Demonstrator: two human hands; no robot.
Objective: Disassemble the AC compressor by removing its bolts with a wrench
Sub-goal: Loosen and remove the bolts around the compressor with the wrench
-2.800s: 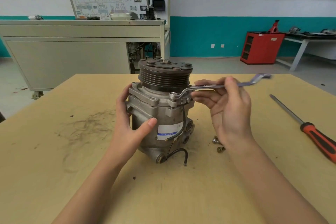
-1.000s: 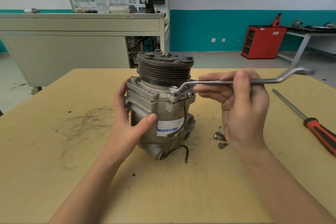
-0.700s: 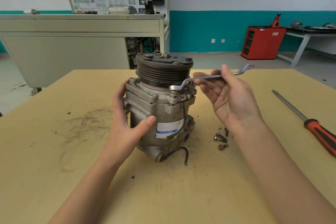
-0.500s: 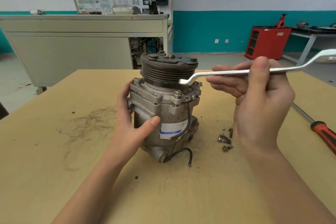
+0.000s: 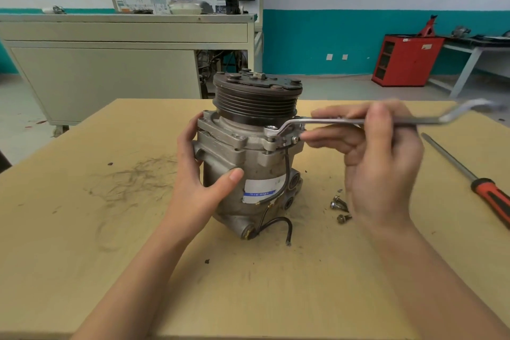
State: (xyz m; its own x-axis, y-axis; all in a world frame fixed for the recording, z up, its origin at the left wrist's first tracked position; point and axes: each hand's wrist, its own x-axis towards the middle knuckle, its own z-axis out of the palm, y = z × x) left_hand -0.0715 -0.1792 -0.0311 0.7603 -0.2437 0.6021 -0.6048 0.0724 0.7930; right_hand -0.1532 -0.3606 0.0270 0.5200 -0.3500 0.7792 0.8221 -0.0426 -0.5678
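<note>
Tan surface [image 5: 82, 229] carries the AC compressor [image 5: 248, 163], upright w/ pulley up, btwn both hands; left hand [image 5: 198, 182] wraps its body, thumb on front, fingers round the back. The right hand [image 5: 380, 163] pinches the wrench [image 5: 331, 120] shank, thumb over, fingers under, ring end on a flange bolt [image 5: 271, 127] just left of its fingertips. A screwdriver [image 5: 491, 196] lies right of that hand, apart; loose bolts [image 5: 339, 204] just left of its heel.

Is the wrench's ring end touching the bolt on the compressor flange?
Touching. The head view shows the wrench with its ring end seated over the bolt on the compressor flange.
</note>
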